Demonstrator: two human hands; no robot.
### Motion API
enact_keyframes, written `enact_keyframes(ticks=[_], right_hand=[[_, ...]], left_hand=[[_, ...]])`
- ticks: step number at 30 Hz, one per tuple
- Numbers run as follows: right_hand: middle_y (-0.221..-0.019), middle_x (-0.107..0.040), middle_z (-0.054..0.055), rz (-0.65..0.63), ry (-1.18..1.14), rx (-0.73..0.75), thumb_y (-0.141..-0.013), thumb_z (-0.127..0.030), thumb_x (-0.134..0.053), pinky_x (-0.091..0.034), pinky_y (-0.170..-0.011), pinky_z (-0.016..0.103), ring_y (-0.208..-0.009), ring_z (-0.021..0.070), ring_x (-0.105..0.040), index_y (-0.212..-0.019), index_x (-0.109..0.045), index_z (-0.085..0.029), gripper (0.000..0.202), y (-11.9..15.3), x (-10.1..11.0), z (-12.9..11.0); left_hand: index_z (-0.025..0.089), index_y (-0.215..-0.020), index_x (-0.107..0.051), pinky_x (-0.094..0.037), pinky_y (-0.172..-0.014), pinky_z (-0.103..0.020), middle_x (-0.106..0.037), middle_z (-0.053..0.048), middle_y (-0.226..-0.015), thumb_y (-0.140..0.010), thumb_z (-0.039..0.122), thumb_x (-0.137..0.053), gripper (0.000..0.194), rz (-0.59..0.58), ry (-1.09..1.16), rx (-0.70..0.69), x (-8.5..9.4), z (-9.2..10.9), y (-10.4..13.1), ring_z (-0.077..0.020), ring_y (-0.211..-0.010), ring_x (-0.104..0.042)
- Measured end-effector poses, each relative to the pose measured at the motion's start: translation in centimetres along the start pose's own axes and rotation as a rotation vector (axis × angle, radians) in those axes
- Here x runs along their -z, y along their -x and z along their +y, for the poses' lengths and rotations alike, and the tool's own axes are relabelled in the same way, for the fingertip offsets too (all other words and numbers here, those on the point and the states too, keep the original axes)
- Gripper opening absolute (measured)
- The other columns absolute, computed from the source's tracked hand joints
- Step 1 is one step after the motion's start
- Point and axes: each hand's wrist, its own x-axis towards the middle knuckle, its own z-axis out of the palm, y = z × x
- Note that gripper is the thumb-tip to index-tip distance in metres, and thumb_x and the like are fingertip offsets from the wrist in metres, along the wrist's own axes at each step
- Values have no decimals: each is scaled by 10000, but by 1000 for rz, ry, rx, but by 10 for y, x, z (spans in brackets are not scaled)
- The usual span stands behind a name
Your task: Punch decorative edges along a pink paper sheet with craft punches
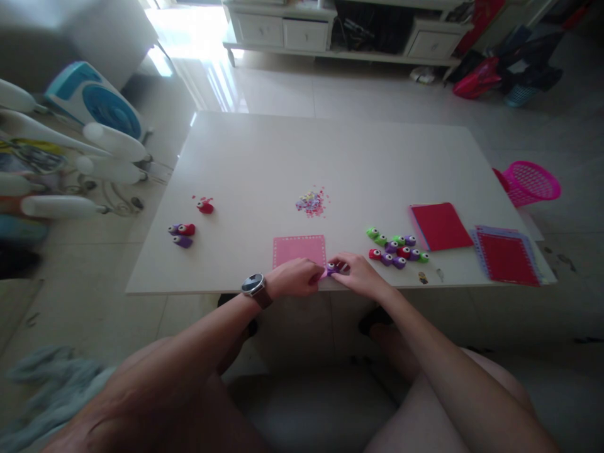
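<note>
A pink sheet (300,250) with small holes punched along its edges lies at the table's front edge. My left hand (296,277), with a watch on the wrist, is closed on the sheet's lower right part. My right hand (355,274) has its fingers wrapped round a small purple punch (331,268) with an eye-like top, set at the sheet's lower right corner. Right of my hands sits a group of green, purple and red punches (396,248). Cut paper bits (312,202) lie in a small heap beyond the sheet.
At the right are a stack of red sheets (441,226) and a stack of punched sheets (507,255). More punches (182,241) stand on the left of the white table (245,157). A pink basket (533,182) is beyond its right edge.
</note>
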Motion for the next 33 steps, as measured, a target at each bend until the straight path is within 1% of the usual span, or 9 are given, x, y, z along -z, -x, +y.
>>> enact_keyframes(ticks=[7, 13, 16, 20, 22, 25, 28, 31, 33], right_hand=[[-1006, -760, 57, -24, -12, -12, -851, -178, -673, -541, -783, 273, -857, 172, -696, -1078, -760, -185, 243, -1, -1, 2], [-1028, -759, 59, -25, -29, -35, -861, -199, -682, -542, -798, 278, -861, 175, -699, -1090, -756, -185, 241, -1, -3, 1], [-1015, -751, 53, -30, -30, -24, -862, -198, -677, -534, -796, 273, -854, 168, -691, -1062, -745, -191, 211, -1, -3, 0], [-949, -721, 30, -52, 1, 25, -812, -119, -668, -508, -784, 263, -835, 157, -661, -970, -708, -190, 178, 0, -2, 1], [-915, -702, 21, -61, 16, 45, -779, -71, -650, -497, -783, 262, -835, 157, -644, -930, -687, -191, 196, 0, -2, 1], [-900, -685, 20, -68, 29, 59, -766, -38, -619, -486, -804, 270, -866, 166, -630, -906, -672, -195, 216, 0, -3, 1], [-930, -689, 27, -61, 57, 60, -765, -27, -613, -476, -845, 285, -921, 178, -622, -924, -678, -197, 242, 0, -1, 0], [-986, -689, 31, -60, 65, 23, -744, -93, -715, -476, -859, 291, -944, 185, -618, -983, -691, -198, 262, 1, 4, -1], [-1003, -686, 36, -56, 47, -52, -763, -218, -774, -485, -836, 292, -908, 181, -620, -1003, -697, -196, 253, 1, 9, -1]], left_hand=[[191, -756, -667, -316, -576, -298, -701, -48, -762, -789, 152, -559, 119, -16, -13, 3, 2, 1, 0, -160, -650, -578], [196, -755, -667, -312, -577, -297, -701, -46, -762, -793, 158, -554, 125, -18, -27, 9, 0, 1, 0, -156, -645, -566], [194, -760, -675, -308, -579, -297, -697, -48, -754, -842, 212, -555, 146, -19, -27, 14, 1, 2, 0, -154, -636, -564], [188, -769, -656, -297, -567, -294, -671, -35, -717, -916, 348, -534, 249, -8, 13, 10, 6, 6, 1, -140, -595, -530], [188, -798, -650, -305, -568, -286, -671, -27, -727, -898, 352, -561, 212, -9, 42, 9, 9, 7, 1, -137, -597, -530], [200, -859, -655, -322, -582, -275, -693, -15, -766, -856, 323, -607, 132, 15, 63, 25, 12, 6, 1, -142, -635, -566], [218, -876, -669, -307, -579, -284, -715, -17, -801, -821, 313, -634, 116, 62, -10, 97, 15, 4, 1, -168, -683, -607], [222, -844, -682, -283, -565, -301, -724, -39, -815, -808, 303, -628, 104, 59, -101, 172, 15, 1, 1, -193, -699, -628], [220, -818, -679, -278, -559, -307, -722, -51, -806, -813, 305, -616, 106, 45, -125, 182, 15, -1, 1, -199, -692, -630]])
